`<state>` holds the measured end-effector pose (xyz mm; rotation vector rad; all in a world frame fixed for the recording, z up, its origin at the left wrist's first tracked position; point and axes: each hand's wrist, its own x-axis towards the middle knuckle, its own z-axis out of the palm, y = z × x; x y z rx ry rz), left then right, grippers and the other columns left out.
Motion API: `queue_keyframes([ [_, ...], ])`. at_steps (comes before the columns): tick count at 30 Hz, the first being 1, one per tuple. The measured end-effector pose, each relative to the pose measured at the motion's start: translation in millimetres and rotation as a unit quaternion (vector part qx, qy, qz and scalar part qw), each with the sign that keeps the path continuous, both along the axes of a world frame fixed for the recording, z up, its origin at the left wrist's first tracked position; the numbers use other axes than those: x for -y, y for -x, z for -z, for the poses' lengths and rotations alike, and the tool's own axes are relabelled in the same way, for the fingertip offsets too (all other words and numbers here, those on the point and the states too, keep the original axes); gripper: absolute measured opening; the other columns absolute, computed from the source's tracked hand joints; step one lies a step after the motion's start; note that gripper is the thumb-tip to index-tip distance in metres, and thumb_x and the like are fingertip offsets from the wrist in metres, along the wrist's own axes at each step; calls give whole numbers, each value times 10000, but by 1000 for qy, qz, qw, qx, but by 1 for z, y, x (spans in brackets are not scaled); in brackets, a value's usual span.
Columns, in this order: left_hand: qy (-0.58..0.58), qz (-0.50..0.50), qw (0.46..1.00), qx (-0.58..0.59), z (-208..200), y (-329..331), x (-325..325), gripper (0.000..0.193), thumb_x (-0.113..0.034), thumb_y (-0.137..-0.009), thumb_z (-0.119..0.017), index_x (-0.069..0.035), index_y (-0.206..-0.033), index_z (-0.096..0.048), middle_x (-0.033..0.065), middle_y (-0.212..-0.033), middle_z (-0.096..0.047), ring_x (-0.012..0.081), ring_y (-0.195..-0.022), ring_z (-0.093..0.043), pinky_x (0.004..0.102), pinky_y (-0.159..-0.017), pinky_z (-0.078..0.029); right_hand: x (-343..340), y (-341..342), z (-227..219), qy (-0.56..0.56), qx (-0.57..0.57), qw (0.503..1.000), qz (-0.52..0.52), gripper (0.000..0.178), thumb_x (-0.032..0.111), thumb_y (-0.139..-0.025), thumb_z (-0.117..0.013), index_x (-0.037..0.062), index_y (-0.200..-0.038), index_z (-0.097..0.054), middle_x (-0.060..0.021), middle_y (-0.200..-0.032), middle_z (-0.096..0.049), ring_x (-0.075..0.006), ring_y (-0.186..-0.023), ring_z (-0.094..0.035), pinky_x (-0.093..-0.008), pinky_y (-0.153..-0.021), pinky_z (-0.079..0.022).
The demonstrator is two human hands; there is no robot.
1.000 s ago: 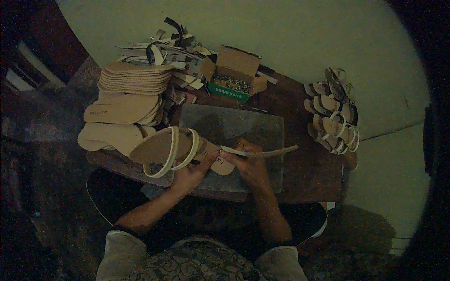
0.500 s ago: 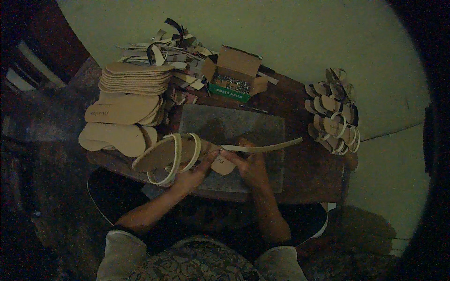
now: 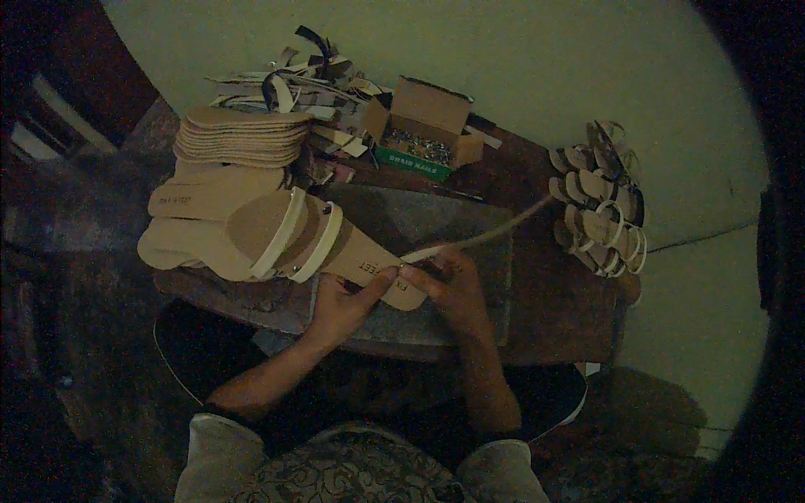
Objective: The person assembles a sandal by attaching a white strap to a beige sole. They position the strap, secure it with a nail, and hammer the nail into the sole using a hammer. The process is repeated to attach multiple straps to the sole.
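Note:
Between my hands is a tan sandal point(image 3: 356, 251), its broad toe end pointing up and left. Two cream straps point(image 3: 283, 233) arch across its front half. Closed around the narrow heel end is my left hand point(image 3: 341, 306), thumb on top of the sole. My right hand point(image 3: 457, 293) grips the opposite edge of the heel, its thumb tip close to the left one. From that edge a long thin strap point(image 3: 499, 230) sticks out to the upper right, its far end loose. The fingers beneath the sole are partly hidden.
Stacked tan soles point(image 3: 243, 138) stand at the left. Strap scraps point(image 3: 310, 96) lie behind them, beside an open carton of small nails point(image 3: 419, 151). A dark mat point(image 3: 470, 310) covers the table's middle. Strapped sandals point(image 3: 599, 210) are piled at the right edge.
The sandal has rolled between my hands, so its upper face and straps now show more fully. Its toe end has risen, and the loose strap now slants up to the right.

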<state>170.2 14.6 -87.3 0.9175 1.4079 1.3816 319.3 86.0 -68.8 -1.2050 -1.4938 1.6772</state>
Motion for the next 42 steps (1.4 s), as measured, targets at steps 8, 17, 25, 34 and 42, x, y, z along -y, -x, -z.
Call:
queue_keyframes([
  [8,68,11,997,-42,-3,0,3,252,-187,-826,-651,-6,-990,-590,99,-955,-630,168,-896,-596,305,-781,-478,-8,-7,14,-56,-12,997,-46,167,55,-737,-705,40,-868,-603,-43,-849,-619,-133,-827,-580,-279,-724,-470],
  [17,67,9,996,-51,16,2,6,295,-188,-822,-661,-3,-1031,-569,117,-980,-620,181,-899,-595,311,-782,-480,-8,-4,18,-131,-36,990,-46,136,36,-743,-697,48,-821,-586,-55,-860,-606,-127,-826,-579,-272,-717,-479],
  [25,45,4,997,-65,2,-3,4,245,-182,-827,-657,5,-967,-584,91,-915,-637,159,-825,-608,297,-723,-492,-7,-3,24,-127,-44,990,-32,134,45,-741,-697,45,-801,-577,-62,-875,-607,-130,-822,-579,-278,-724,-475],
  [34,1,35,999,-22,-2,1,-3,194,-174,-846,-630,1,-929,-612,62,-849,-651,109,-757,-603,250,-651,-471,-8,-4,16,-15,-10,999,-32,210,100,-757,-686,24,-941,-621,-57,-903,-647,-146,-838,-598,-293,-747,-466],
  [42,-26,50,998,-16,-3,4,-4,180,-145,-840,-632,6,-934,-604,72,-862,-652,126,-787,-620,264,-685,-486,-7,-3,8,-4,-38,999,-25,201,98,-758,-683,26,-939,-636,-58,-897,-651,-138,-835,-599,-298,-769,-460],
])
